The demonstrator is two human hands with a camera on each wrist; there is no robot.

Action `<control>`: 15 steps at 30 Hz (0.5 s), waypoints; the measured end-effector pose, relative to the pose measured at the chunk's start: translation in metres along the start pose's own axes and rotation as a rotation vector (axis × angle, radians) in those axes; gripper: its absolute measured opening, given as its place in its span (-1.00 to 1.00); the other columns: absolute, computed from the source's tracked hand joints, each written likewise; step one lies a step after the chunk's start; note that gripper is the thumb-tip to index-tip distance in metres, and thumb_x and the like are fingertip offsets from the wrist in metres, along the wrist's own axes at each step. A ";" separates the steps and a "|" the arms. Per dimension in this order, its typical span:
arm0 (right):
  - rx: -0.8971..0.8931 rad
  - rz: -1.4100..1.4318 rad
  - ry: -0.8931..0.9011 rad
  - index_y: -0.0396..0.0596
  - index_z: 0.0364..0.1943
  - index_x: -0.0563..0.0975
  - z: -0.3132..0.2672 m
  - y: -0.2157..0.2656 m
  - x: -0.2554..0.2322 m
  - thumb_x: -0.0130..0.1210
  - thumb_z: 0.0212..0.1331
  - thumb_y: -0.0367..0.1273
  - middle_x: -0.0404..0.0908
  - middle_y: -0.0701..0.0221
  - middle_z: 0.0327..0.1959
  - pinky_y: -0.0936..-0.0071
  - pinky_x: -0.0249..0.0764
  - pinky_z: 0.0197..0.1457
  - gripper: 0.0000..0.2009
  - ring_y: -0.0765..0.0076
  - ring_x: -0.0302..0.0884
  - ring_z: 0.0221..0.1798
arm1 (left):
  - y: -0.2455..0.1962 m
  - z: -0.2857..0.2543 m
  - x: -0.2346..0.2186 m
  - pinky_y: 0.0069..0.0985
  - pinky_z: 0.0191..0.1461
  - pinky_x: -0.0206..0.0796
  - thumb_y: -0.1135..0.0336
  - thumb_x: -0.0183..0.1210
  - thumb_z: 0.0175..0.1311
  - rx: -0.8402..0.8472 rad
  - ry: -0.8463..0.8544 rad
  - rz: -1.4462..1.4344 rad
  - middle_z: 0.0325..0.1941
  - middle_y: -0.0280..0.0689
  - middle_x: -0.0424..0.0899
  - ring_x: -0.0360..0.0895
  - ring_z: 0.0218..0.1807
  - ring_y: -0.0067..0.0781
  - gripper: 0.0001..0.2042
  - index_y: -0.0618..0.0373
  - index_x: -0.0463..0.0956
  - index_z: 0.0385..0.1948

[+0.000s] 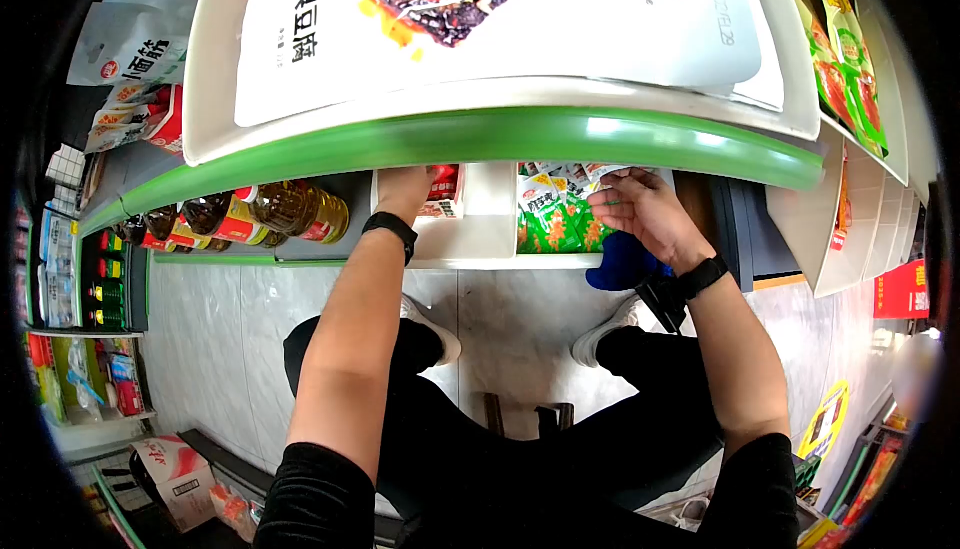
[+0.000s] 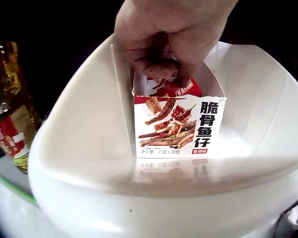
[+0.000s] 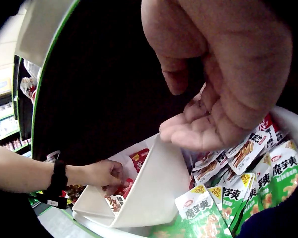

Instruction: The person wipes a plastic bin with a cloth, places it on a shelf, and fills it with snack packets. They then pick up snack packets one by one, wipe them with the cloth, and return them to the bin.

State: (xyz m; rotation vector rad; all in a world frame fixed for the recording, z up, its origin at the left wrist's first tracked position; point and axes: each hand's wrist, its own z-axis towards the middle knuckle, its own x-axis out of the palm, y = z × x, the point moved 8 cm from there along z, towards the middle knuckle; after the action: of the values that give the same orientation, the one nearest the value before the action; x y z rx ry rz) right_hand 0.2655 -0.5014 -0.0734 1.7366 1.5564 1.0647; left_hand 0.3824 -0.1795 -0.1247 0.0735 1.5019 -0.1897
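My left hand (image 1: 403,189) reaches down into a small printed carton (image 2: 181,124) of snack packets inside a white bin (image 2: 84,144). In the left wrist view its curled fingers dip behind the carton's front wall, right at a red packet (image 2: 188,89); I cannot tell whether they pinch it. My right hand (image 1: 645,211) hovers over the neighbouring compartment with fingers loosely bent and nothing in them. Below it lie several green-and-white snack packets (image 3: 203,213), with white-and-red packets (image 3: 248,151) behind them.
A green-edged shelf (image 1: 500,134) with a large white snack bag (image 1: 560,59) overhangs both hands. Oil bottles (image 1: 300,211) lie left of the bin. A white divider (image 3: 156,186) separates the compartments. Something blue (image 1: 625,261) hangs beside my right wrist.
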 end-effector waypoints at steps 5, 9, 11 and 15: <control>-0.001 -0.024 0.004 -0.15 -0.01 0.37 0.000 0.000 0.000 -0.19 0.41 -0.35 0.60 0.24 -0.21 0.53 0.55 -0.17 -0.79 0.37 0.60 -0.19 | -0.008 0.000 -0.015 -0.24 0.07 0.36 0.05 0.14 0.20 0.018 -0.142 0.017 0.00 -0.12 0.58 0.53 0.00 -0.09 -0.58 0.11 0.49 0.01; 0.001 -0.005 0.006 -0.15 -0.01 0.37 -0.001 0.000 0.002 -0.19 0.40 -0.37 0.61 0.24 -0.20 0.53 0.55 -0.17 -0.79 0.37 0.59 -0.19 | -0.012 -0.003 -0.019 -0.20 0.18 0.26 -0.02 0.21 0.11 -0.095 0.062 -0.072 0.09 -0.09 0.51 0.44 0.13 -0.04 -0.51 0.04 0.49 0.03; 0.003 -0.022 0.009 -0.15 -0.02 0.37 -0.001 0.000 0.003 -0.19 0.40 -0.37 0.60 0.24 -0.20 0.52 0.55 -0.16 -0.80 0.37 0.59 -0.19 | -0.010 -0.005 -0.007 -0.20 0.21 0.23 -0.03 0.20 0.11 -0.015 0.063 0.082 0.14 -0.11 0.48 0.40 0.18 -0.05 -0.48 0.02 0.45 0.08; -0.008 -0.022 0.016 -0.18 -0.03 0.37 0.000 0.001 0.002 -0.18 0.39 -0.37 0.60 0.23 -0.21 0.51 0.55 -0.13 -0.79 0.37 0.59 -0.19 | -0.001 -0.003 0.024 -0.23 0.27 0.15 -0.05 0.18 0.11 0.047 0.076 0.108 0.23 -0.15 0.42 0.33 0.26 -0.07 -0.44 0.00 0.39 0.14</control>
State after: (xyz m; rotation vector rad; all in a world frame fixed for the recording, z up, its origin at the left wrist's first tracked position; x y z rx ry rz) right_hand 0.2663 -0.4996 -0.0726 1.7055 1.5752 1.0754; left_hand 0.3804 -0.1815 -0.1486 0.2011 1.5646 -0.1363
